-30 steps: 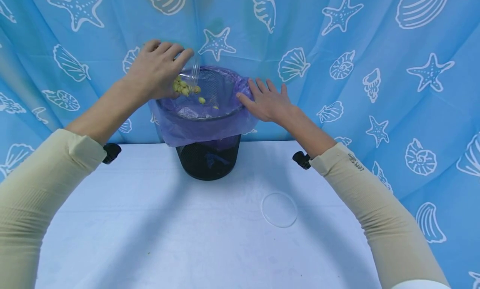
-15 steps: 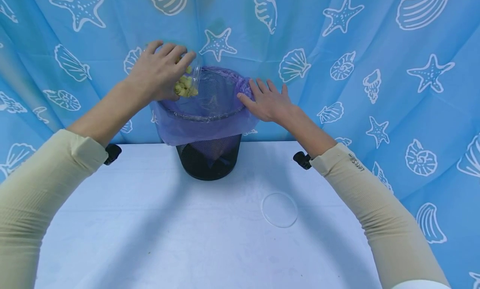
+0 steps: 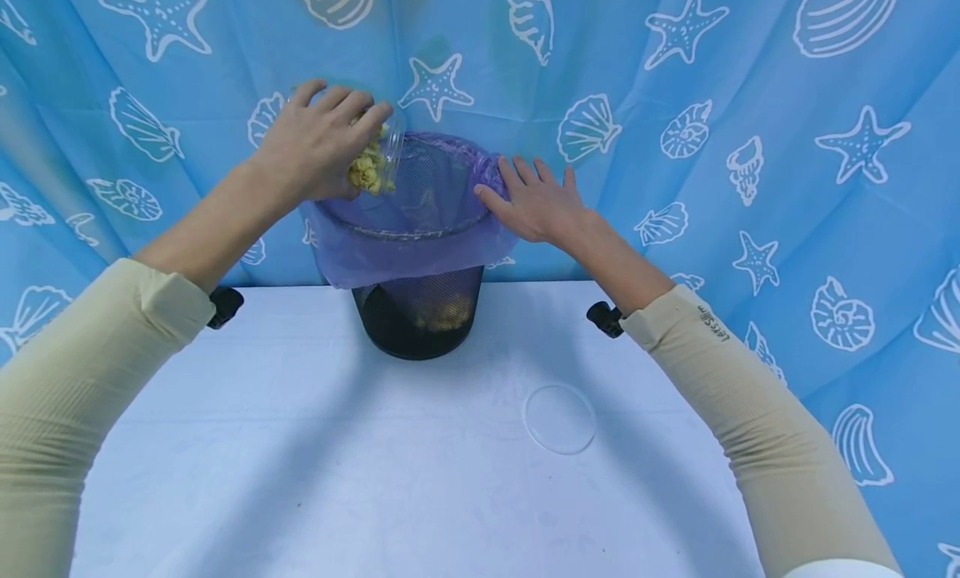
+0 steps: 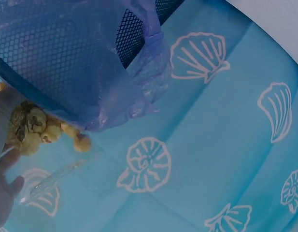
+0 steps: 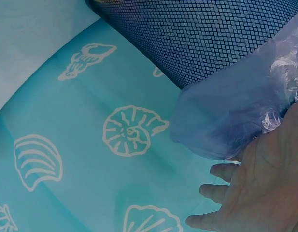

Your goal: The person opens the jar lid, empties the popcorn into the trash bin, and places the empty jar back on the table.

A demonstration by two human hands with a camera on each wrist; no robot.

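Note:
My left hand (image 3: 318, 145) grips a clear plastic jar (image 3: 397, 145) from above, tilted with its mouth over the bin. Yellow popcorn (image 3: 367, 170) lies in the jar near its mouth; the left wrist view shows the popcorn (image 4: 35, 128) close up. Below stands a black mesh wastebasket (image 3: 416, 332) lined with a purple plastic bag (image 3: 412, 257) folded over its rim. Through the lower mesh, a yellowish heap (image 3: 446, 313) shows. My right hand (image 3: 540, 201), fingers extended, rests against the bagged rim on the right. Its palm side (image 5: 269, 188) shows in the right wrist view.
A clear round lid (image 3: 559, 420) lies flat on the white tabletop (image 3: 420, 495), front right of the bin. Behind the bin hangs a blue curtain (image 3: 615, 70) with white shell and starfish prints. Small specks dot the tabletop.
Loose popcorn pieces have dropped from the jar into the bin, and a yellowish heap now shows through its lower mesh. The jar has shifted very slightly right. My right hand stays in place.

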